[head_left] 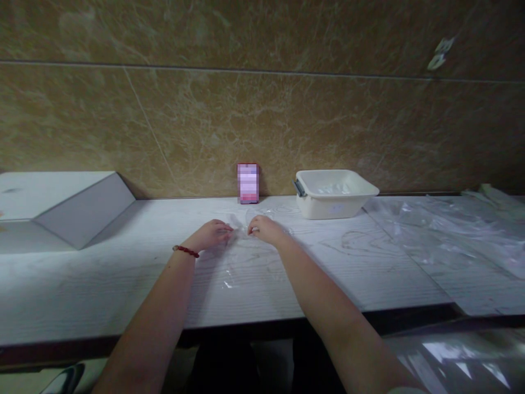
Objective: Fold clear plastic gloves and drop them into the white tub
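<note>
A clear plastic bag (241,257) lies flat on the white wood-grain table (102,284) in front of me. My left hand (211,234), with a red bracelet on its wrist, pinches the bag's far edge with closed fingers. My right hand (262,229) grips the same edge a little to the right, fingers curled. The two hands sit close together, almost touching, near the middle of the table.
A cream plastic tub (334,192) stands at the back right by the marble wall. A small pink box (248,183) leans against the wall. A white angled box (77,210) sits at the left. Sheets of clear plastic (451,235) cover the table's right side.
</note>
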